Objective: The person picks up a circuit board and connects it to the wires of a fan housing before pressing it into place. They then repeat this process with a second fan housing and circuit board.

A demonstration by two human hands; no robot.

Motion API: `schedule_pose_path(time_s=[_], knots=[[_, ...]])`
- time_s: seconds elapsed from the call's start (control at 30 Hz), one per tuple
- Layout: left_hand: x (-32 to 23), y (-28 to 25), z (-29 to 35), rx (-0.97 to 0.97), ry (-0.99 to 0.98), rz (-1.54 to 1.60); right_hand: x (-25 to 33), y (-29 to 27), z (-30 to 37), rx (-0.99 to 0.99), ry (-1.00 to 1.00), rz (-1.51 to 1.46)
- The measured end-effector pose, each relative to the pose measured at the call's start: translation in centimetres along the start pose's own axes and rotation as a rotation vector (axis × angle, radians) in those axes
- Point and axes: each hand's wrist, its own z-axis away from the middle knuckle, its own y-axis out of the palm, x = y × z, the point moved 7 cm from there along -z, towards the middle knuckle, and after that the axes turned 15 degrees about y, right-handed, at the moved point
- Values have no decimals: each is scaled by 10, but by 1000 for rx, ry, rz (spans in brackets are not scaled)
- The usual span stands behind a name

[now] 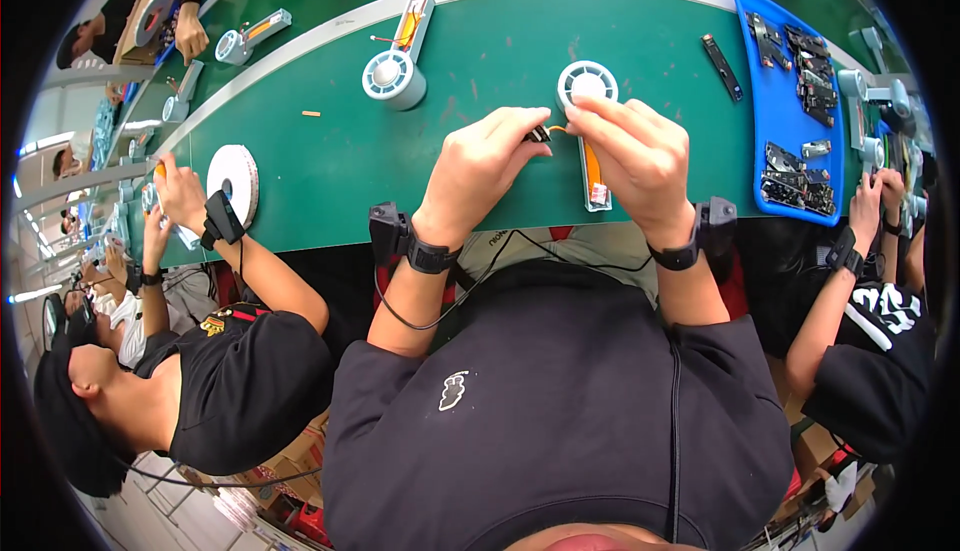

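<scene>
Between the fingertips of my left hand (484,169) is a small black circuit board (540,135), pinched close to the table's near edge. A short orange wire (557,129) runs from the board to my right hand (637,158), whose fingers are pressed together on it. Under that hand lies a light-blue handheld fan (587,78) with a round grille, its handle pointing toward me. The handle's casing is uncovered, showing an orange battery (593,164). My right fingers hide part of the fan and the upper handle.
A second open fan (393,79) lies farther left. At right a blue tray (752,116) holds several circuit boards, with one dark board (721,67) outside it. A white reel (233,186) and an orange strip (311,113) are leftward. Co-workers sit on both sides.
</scene>
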Motion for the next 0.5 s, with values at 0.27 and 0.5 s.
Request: schedule_pose_path(time_s=[0.27, 0.5], knots=[[-3, -3, -7, -167, 85, -14, -47, 35, 13, 260, 616, -484], [0, 0, -7, -188, 30, 115, -32, 23, 1, 266, 345, -323]])
